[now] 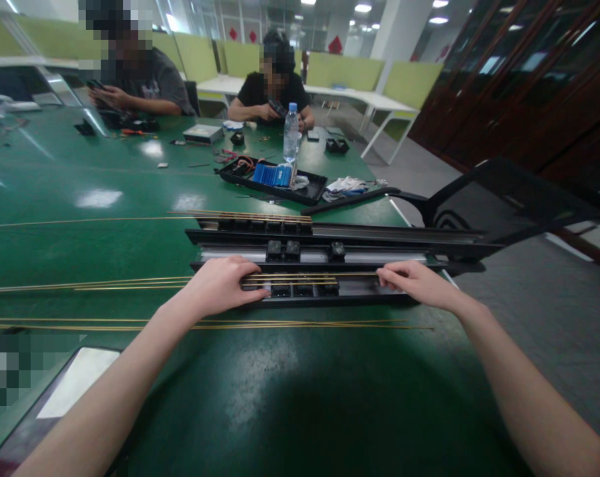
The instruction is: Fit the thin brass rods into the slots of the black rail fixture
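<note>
My left hand (223,281) is closed around thin brass-coloured rods (300,283) at the left end of the nearest black rail (379,301). Its thumb rests on the near side and its fingers on the far side. Several small black blocks (304,289) sit inside that rail beneath the rods. Over the rail's right part, my right hand (409,281) pinches the end of one rod. Just beyond lies a second rail (394,255) with black blocks (338,251) in it. More loose rods (290,324) lie on the green table in front of the rails.
A third rail (404,233) with blocks and rods lies farther back. Behind it are a black tray (310,192) holding blue parts, gloves (347,187) and a water bottle (291,136). A black chair (508,205) stands at the right. Two people sit across the table.
</note>
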A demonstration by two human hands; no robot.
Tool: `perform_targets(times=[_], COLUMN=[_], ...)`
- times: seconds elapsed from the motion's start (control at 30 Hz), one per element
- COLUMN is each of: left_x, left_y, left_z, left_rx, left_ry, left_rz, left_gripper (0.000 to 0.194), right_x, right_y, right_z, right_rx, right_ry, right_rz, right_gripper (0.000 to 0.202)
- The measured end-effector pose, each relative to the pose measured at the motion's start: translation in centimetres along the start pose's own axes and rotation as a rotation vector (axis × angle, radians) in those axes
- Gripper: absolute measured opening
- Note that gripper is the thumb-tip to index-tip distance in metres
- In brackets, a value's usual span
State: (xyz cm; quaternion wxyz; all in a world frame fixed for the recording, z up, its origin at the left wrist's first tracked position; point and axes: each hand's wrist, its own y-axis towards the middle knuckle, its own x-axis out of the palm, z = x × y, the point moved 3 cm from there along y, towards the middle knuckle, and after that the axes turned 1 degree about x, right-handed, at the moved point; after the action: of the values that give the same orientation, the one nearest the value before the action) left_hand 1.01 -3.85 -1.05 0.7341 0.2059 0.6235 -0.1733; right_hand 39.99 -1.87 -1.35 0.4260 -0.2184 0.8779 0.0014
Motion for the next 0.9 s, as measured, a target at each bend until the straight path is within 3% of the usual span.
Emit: perform_targets(times=[0.4, 0.9], left_x=[0.0, 0.2], left_y=[0.0, -0.1], left_z=[0.0, -0.1], left_rx=[-0.007, -0.002], left_ry=[0.003, -0.002], left_rz=[-0.006, -0.005], left_gripper=[0.057, 0.057], right_x=[-0.7, -1.9], right_y=[-0.8, -2.2], right_z=[2.5, 3.8], right_rx=[0.037, 0.107], right_ry=[0.007, -0.034], right_rz=[0.033, 0.107], right_gripper=[0.051, 0.059])
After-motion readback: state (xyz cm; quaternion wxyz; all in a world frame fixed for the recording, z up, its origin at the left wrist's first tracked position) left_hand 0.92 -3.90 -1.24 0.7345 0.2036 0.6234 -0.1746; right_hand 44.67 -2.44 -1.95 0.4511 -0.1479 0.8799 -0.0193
